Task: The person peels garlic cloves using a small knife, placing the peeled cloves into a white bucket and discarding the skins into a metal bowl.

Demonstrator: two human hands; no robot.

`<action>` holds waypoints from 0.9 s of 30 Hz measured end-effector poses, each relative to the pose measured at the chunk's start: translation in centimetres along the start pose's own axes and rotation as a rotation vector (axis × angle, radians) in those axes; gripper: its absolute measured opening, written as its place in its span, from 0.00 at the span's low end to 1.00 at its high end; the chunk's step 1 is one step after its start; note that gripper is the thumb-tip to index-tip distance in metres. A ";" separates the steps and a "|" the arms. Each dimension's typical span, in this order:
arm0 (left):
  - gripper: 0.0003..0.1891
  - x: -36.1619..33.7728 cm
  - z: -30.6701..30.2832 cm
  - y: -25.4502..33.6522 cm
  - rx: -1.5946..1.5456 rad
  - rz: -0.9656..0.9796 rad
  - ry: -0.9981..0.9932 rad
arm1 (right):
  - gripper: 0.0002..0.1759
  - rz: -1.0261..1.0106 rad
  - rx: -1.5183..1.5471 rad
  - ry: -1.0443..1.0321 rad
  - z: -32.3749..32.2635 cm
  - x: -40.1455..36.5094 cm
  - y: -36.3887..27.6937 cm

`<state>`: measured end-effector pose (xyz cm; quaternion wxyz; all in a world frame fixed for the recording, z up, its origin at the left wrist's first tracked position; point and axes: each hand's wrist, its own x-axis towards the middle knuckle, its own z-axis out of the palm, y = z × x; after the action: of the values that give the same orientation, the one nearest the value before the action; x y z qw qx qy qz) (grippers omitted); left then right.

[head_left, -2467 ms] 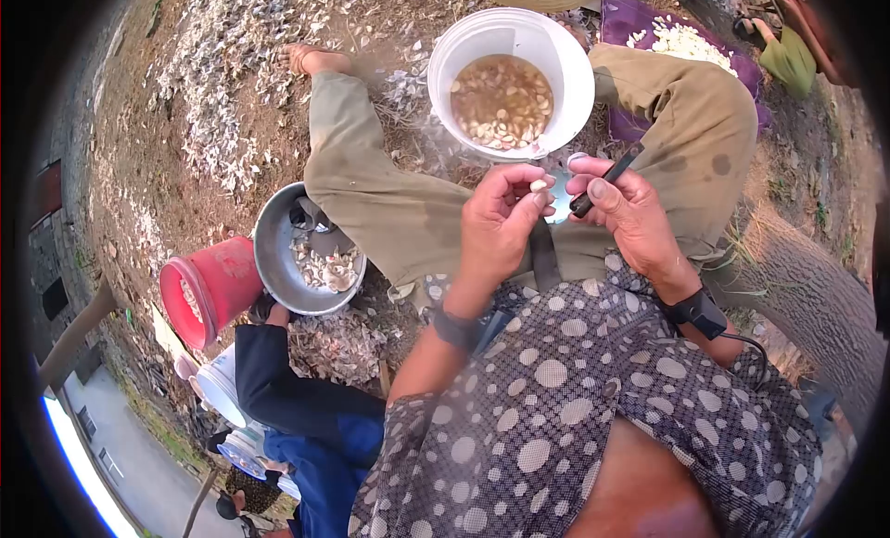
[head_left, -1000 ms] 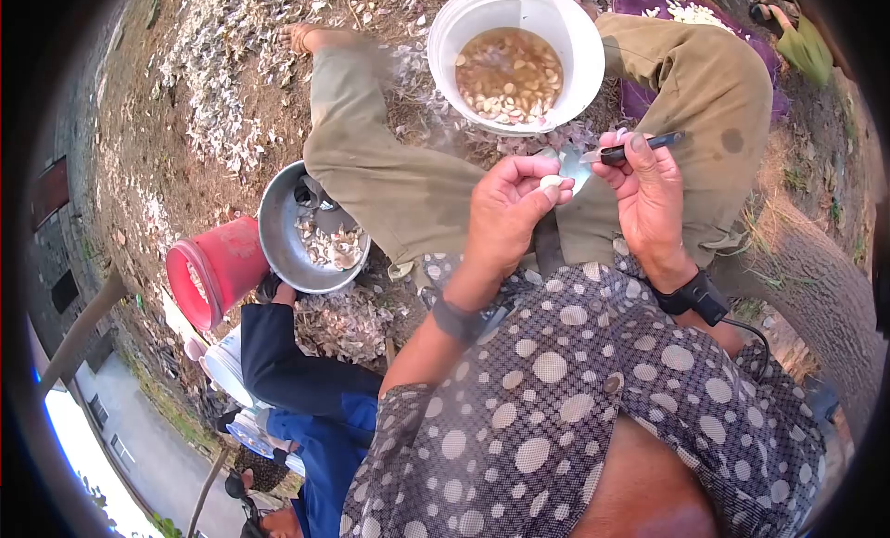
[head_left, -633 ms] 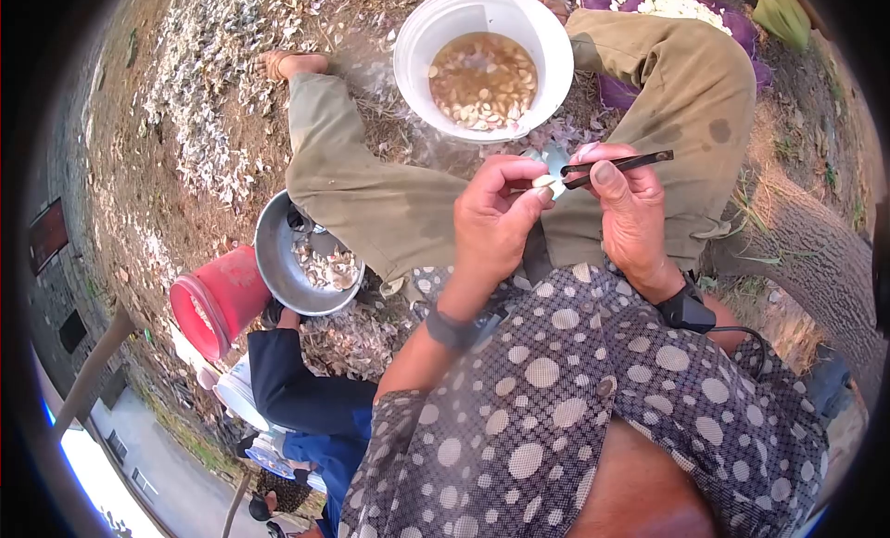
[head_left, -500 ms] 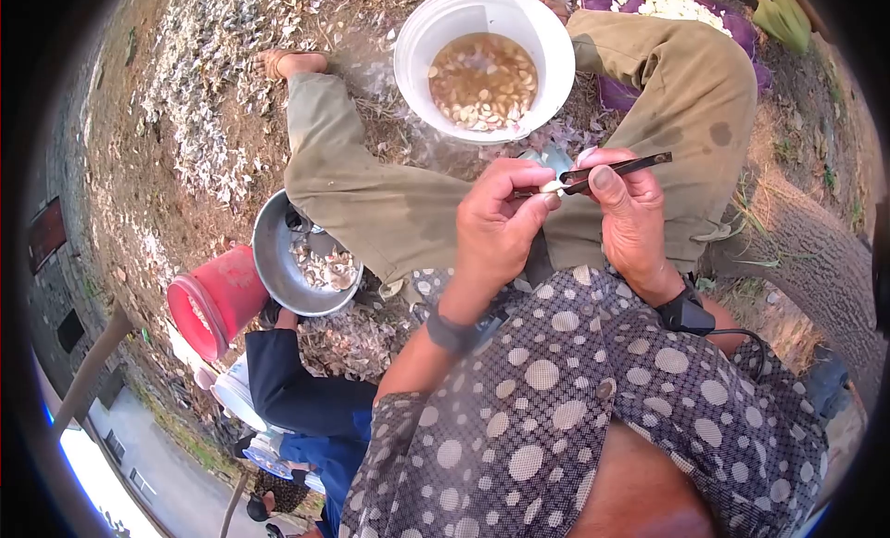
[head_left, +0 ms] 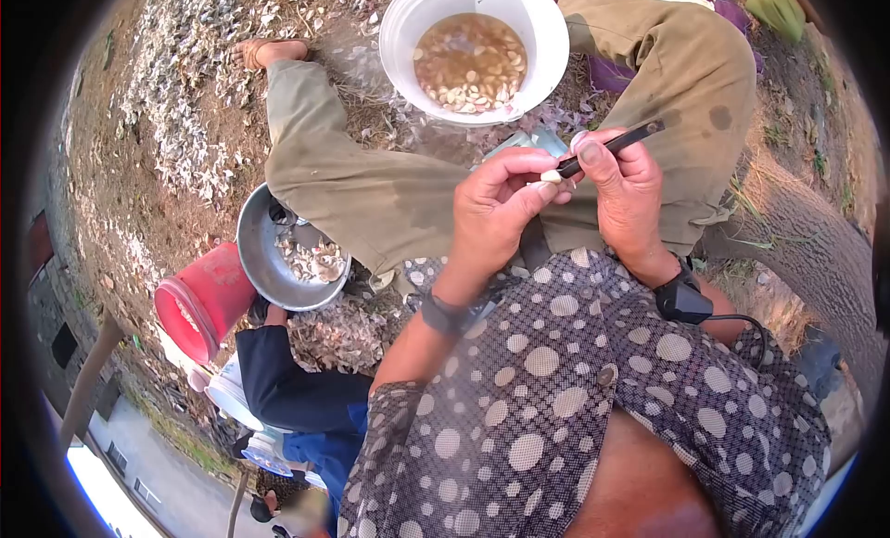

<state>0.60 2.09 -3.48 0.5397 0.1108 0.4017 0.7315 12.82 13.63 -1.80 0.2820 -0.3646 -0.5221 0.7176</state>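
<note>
The person is sitting on the bare ground with both legs spread out in front. The left hand [head_left: 496, 213] is pinching a small pale garlic clove [head_left: 551, 176] between thumb and fingertips, holding it up over the lap, between the knees. The right hand [head_left: 626, 199] is gripping a dark-handled knife [head_left: 612, 144] with its fingers curled tight round the handle, and the knife's near end is touching the clove. Just beyond the hands, a white bucket [head_left: 547, 28] is standing on the ground between the legs, holding cloudy water and peeled cloves. Beside the left leg a metal bowl [head_left: 250, 250] is holding peelings, with a red bucket [head_left: 209, 297] lying tipped just beside it. Another person's dark blue sleeve [head_left: 278, 380] is showing near both.
</note>
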 end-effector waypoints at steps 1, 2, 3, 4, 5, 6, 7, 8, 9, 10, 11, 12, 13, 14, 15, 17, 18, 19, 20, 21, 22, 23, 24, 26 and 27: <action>0.13 0.1 0.2 -0.1 -0.046 -0.025 0.017 | 0.07 -0.048 -0.070 0.019 0.2 0.1 -0.1; 0.13 0.3 0.5 -0.2 -0.089 -0.047 0.035 | 0.07 -0.099 -0.139 0.034 0.4 0.3 -0.1; 0.14 0.4 0.6 -0.4 -0.132 -0.069 0.055 | 0.07 -0.181 -0.241 0.006 0.3 0.5 -0.1; 0.13 0.5 0.2 -0.8 -0.120 -0.103 0.055 | 0.07 -0.259 -0.341 -0.024 0.0 0.7 0.1; 0.13 0.6 0.1 -1.0 -0.128 -0.114 0.077 | 0.08 -0.336 -0.439 -0.055 0.0 0.7 0.3; 0.12 0.6 0.1 -1.2 -0.135 -0.126 0.098 | 0.09 -0.280 -0.450 -0.051 0.3 0.5 0.0; 0.12 0.6 0.1 -1.3 -0.143 -0.140 0.118 | 0.09 -0.230 -0.405 -0.049 0.4 0.4 0.1; 0.11 0.5 -0.1 -1.3 -0.155 -0.151 0.129 | 0.09 -0.183 -0.362 -0.045 0.3 0.4 0.2; 0.11 0.5 -0.1 -1.4 -0.169 -0.163 0.138 | 0.09 -0.136 -0.321 -0.040 0.1 0.4 0.2; 0.11 0.5 -0.1 -1.5 -0.183 -0.176 0.148 | 0.09 -0.233 -0.409 -0.081 -0.1 0.5 0.2; 0.11 0.5 0.0 -1.3 -0.193 -0.187 0.138 | 0.08 -0.330 -0.497 -0.123 -0.3 0.8 0.1; 0.11 0.5 0.2 -0.9 -0.202 -0.198 0.129 | 0.08 -0.427 -0.583 -0.164 -0.5 1.0 0.1; 0.11 0.5 0.2 -0.8 -0.211 -0.210 0.122 | 0.09 -0.465 -0.594 -0.201 -0.6 1.2 0.1; 0.11 0.5 0.2 -0.9 -0.188 -0.191 0.124 | 0.09 -0.503 -0.604 -0.239 -0.7 1.4 0.1; 0.11 0.5 0.0 -1.2 -0.165 -0.170 0.125 | 0.09 -0.543 -0.614 -0.276 -0.8 1.4 0.2; 0.10 0.5 0.1 -1.3 -0.141 -0.141 0.128 | 0.09 -0.165 -0.306 -0.177 -0.5 0.6 0.3; 0.10 0.4 0.3 -1.2 -0.138 -0.131 0.128 | 0.09 0.021 -0.150 -0.125 -0.4 0.3 0.3; 0.10 0.4 0.4 -1.1 -0.136 -0.123 0.129 | 0.10 0.084 -0.045 -0.118 -0.6 0.4 0.3; 0.10 0.4 0.3 -1.1 -0.135 -0.115 0.102 | 0.10 0.145 0.061 -0.110 -1.1 0.8 0.3; 0.11 0.4 0.1 -1.1 -0.133 -0.106 0.073 | 0.10 0.205 0.167 -0.101 -1.3 1.1 0.3; 0.12 0.5 0.0 -1.2 -0.132 -0.099 0.045 | 0.11 0.240 0.299 -0.083 -1.2 1.4 0.0; 0.13 0.6 -0.1 -1.2 -0.146 -0.099 0.014 | 0.11 0.283 0.387 -0.042 -1.5 1.5 0.3; 0.13 0.7 -0.1 -1.2 -0.160 -0.097 -0.016 | 0.10 0.325 0.476 -0.001 -2.0 1.8 0.7; 0.14 0.8 0.1 -0.9 -0.153 -0.107 -0.017 | 0.10 0.362 0.643 0.050 -2.9 2.3 0.9; 0.14 0.7 0.6 -0.4 -0.134 -0.118 0.011 | 0.10 0.324 0.627 0.081 -3.1 2.4 0.8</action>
<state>0.99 3.06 -3.56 0.5858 0.0469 0.3607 0.7242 13.96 16.95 -3.67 0.2831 -0.3668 -0.2003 0.8632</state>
